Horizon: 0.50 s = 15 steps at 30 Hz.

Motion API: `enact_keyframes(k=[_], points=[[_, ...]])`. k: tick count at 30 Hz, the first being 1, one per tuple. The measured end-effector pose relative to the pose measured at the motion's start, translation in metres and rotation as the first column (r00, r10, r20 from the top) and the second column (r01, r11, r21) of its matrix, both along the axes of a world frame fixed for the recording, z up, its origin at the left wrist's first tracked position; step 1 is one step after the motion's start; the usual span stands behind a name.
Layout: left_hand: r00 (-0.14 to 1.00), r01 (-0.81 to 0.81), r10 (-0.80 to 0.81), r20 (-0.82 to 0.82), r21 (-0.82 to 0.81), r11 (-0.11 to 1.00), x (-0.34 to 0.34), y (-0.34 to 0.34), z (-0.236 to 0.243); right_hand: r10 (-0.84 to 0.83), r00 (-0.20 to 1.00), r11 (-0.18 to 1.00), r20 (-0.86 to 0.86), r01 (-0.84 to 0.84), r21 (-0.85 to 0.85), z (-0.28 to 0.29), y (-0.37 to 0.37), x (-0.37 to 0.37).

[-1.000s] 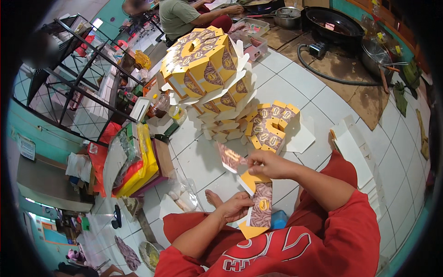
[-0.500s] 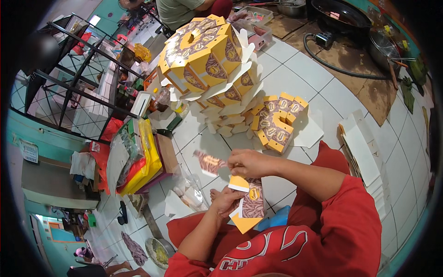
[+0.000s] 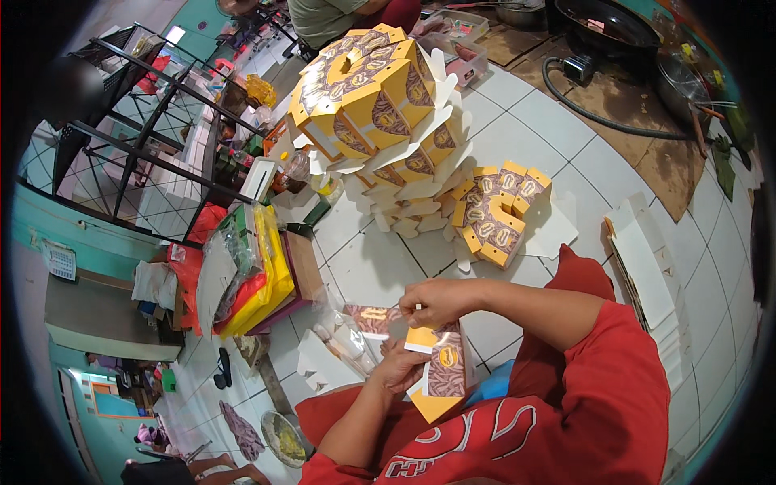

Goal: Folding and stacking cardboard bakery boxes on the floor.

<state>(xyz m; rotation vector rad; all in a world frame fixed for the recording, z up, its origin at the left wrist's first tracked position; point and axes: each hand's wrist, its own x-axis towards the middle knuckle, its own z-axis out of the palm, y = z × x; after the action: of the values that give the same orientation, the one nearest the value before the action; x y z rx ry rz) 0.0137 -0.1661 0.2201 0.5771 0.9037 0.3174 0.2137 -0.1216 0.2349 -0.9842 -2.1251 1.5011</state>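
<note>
1. White-tiled floor (image 3: 364, 260), with brown board (image 3: 659, 184) at its far right edge and, toward the board's far side, a dark wok (image 3: 626, 34).
2. On the tiles left of the board, a tall stack of yellow-and-brown boxes (image 3: 368, 97); near its base, to the right, a smaller box cluster (image 3: 491, 225).
3. Just before the red shirt (image 3: 558, 412), above the floor, a partly folded carton (image 3: 447, 364).
4. Left hand (image 3: 398, 369): fingers narrow, holding the carton's left edge.
5. Right hand (image 3: 443, 301): fingers bunched, pinching a patterned panel (image 3: 369, 320) at its right end; cannot tell whether joined to the carton.
</note>
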Motion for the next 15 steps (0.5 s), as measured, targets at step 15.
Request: enact_keyframes(k=[15], points=[[0.912, -0.399, 0.385, 0.143, 0.086, 0.913, 0.018, 0.040, 0.003, -0.355, 0.933, 0.620, -0.057, 0.281, 0.733, -0.004, -0.047, 0.016]])
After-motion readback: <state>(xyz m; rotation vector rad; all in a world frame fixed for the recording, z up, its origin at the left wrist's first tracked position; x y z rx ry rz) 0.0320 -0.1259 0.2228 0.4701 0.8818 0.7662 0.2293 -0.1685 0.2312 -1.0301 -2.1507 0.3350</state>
